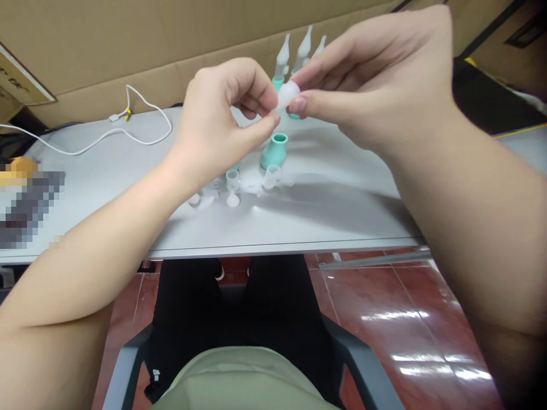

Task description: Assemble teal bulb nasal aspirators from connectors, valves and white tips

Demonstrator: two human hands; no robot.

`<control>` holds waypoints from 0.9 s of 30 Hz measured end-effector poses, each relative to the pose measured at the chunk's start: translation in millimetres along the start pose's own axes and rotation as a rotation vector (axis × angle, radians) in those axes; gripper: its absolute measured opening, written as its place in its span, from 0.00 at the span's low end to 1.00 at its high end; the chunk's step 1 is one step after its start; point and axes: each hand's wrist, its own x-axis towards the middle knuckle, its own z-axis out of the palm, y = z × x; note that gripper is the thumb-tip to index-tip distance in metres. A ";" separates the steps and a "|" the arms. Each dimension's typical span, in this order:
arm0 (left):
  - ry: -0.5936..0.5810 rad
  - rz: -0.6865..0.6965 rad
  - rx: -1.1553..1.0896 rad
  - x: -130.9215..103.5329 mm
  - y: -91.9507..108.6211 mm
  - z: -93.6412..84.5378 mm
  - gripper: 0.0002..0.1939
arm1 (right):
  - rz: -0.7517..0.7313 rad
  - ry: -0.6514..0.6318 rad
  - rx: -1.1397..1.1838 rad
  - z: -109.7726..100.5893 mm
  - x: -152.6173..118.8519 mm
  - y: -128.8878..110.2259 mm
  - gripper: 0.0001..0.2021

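Observation:
Over the table, a small translucent white nozzle (289, 94) with a rounded wide end is pinched between both hands. My left hand (233, 105) is closed on its lower left end, which the fingers partly hide. Thumb and fingertips of my right hand (363, 80) are closed on its wide end. Below them a teal rubber bulb (274, 151) stands upright with its neck uncovered. In front of it lie a clear plastic cup (272, 175), another clear cup (232, 179) and a small white round part (233, 199).
Several nasal aspirators with teal bulbs and pointed translucent tips (305, 45) stand behind my hands. Small clear discs (251, 185) lie near the cups. A white cable (115, 132) curls at the left of the grey table (325, 219), and a cardboard wall (149, 42) rises behind.

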 end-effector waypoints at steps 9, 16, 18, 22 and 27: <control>-0.189 -0.199 0.029 6.5 -23.8 -6.0 0.29 | -0.119 -0.021 -0.051 3.1 0.1 0.6 0.13; -0.206 -0.124 0.141 7.0 -7.5 -12.1 0.28 | -0.080 -0.030 -0.109 0.8 -0.6 4.8 0.15; -0.233 -0.156 0.143 7.0 -8.1 -12.5 0.28 | -0.059 -0.037 -0.099 1.6 -1.0 3.5 0.16; -0.219 -0.191 0.143 5.2 -5.8 -7.9 0.33 | -0.035 -0.040 -0.077 2.6 -1.5 2.8 0.17; -0.156 -0.277 0.102 3.7 9.0 -4.3 0.28 | -0.008 -0.009 -0.017 3.0 -0.8 6.4 0.19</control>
